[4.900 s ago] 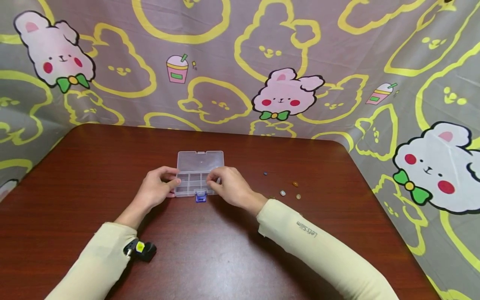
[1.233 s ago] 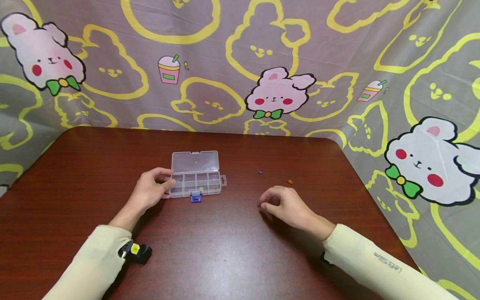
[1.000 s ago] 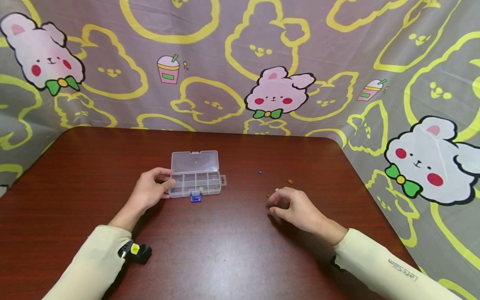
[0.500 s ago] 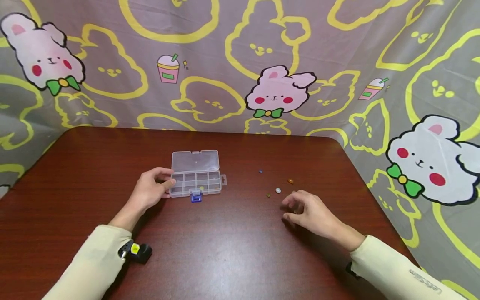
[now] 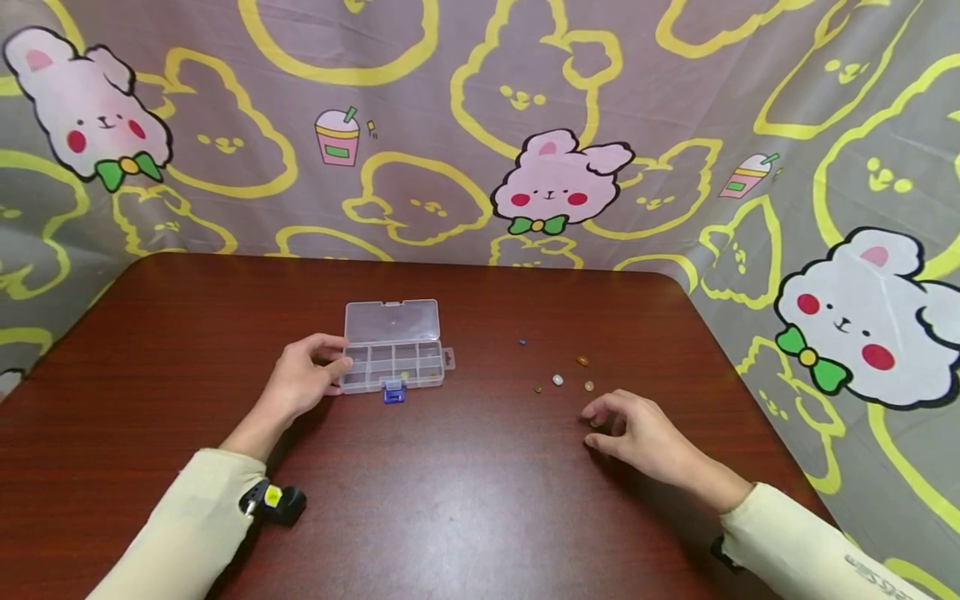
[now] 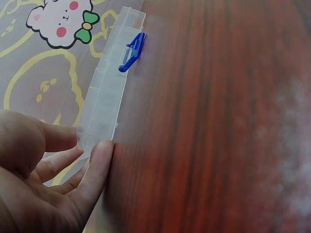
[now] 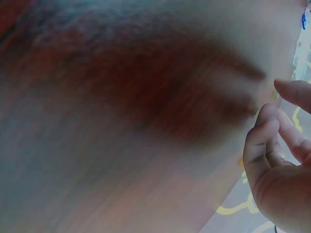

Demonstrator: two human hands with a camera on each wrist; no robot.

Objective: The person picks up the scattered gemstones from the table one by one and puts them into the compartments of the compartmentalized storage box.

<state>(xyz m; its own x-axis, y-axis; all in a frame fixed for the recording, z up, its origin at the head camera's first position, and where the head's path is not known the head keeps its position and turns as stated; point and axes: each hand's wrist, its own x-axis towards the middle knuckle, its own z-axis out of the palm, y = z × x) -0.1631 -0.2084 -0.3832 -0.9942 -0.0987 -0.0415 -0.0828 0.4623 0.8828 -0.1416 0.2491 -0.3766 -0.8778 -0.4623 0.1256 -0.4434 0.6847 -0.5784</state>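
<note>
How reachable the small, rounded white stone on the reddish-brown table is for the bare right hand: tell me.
Probably yes: the right hand is nearby, its grasp open, and nothing tall blocks the white stone. The small, rounded, pale yellowish stone lies close by, but apart from it.

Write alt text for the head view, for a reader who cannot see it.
A person's left hand grips one end of an open, clear compartment box with a blue latch on a reddish-brown table. The right hand, thumb and fingers apart, is beside several small, variously coloured stone-like pieces. A grey cloth printed with cartoon rabbits hangs behind.
</note>
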